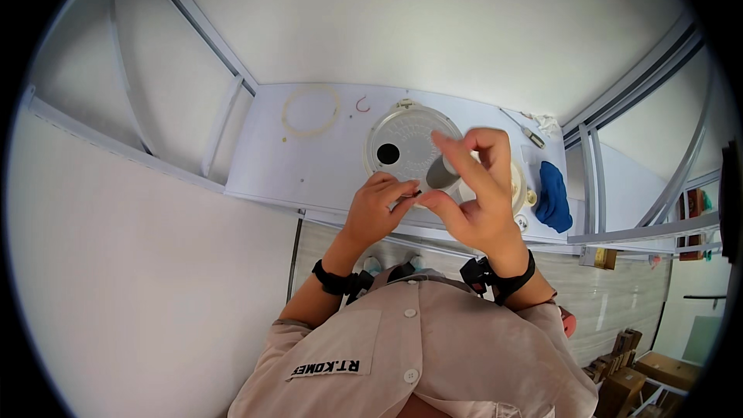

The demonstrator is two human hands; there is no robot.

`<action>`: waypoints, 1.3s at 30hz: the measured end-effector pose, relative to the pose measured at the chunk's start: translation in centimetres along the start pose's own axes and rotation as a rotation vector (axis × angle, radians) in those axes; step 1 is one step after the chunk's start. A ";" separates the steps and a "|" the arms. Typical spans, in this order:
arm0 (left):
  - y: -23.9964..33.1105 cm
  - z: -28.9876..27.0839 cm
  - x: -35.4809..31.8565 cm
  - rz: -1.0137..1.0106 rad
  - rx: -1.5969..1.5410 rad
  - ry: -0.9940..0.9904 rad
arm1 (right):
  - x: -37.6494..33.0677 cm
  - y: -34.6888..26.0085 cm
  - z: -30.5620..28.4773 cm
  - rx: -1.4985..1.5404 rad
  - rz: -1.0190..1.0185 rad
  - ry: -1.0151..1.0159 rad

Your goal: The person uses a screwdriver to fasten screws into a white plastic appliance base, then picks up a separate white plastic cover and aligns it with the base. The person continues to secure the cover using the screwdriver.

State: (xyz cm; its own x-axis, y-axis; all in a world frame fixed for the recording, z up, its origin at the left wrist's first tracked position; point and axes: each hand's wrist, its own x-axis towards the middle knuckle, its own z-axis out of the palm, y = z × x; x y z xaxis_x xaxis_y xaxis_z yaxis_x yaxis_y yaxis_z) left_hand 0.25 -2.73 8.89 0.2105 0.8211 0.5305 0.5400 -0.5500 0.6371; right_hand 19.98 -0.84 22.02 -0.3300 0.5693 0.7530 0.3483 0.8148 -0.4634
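My left hand [375,205] is closed, thumb and fingertips pinched on a small dark piece [418,193] too small to name. Close beside it is my right hand [486,193], its thumb and forefinger spread wide apart. The right thumb tip comes near the left fingertips. In the gap of the right hand shows a grey cylindrical part [442,173]; whether the hand touches it I cannot tell. Under and beyond both hands lies a round, pale grey lid-like disc [418,128] with a black round spot [388,154]. A cream round part [517,186] is mostly hidden behind my right hand.
On the white table [263,155] lie a pale yellow ring [289,118] and a small red hook-shaped piece [361,104] at left. A screwdriver-like tool [532,137] and a crumpled blue cloth [552,197] are at right. Metal frame posts [594,178] stand beyond the right edge.
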 end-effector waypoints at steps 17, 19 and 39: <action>-0.5 -0.2 -0.2 0.007 -0.028 -0.035 | 1.4 0.0 0.6 0.378 0.137 0.020; -0.5 -0.1 -0.1 0.014 -0.032 -0.033 | 0.9 0.5 0.2 0.295 0.110 -0.043; -0.6 0.0 0.1 0.007 -0.036 -0.042 | -0.4 0.3 0.5 -0.063 -0.058 0.039</action>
State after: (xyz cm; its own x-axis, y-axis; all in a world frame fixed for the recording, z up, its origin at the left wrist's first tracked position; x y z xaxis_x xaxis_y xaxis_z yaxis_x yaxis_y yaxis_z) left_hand -0.02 -2.29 8.58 0.2483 0.8223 0.5120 0.5090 -0.5605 0.6533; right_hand 19.76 -0.74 21.35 -0.3176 0.5156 0.7958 0.3846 0.8372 -0.3889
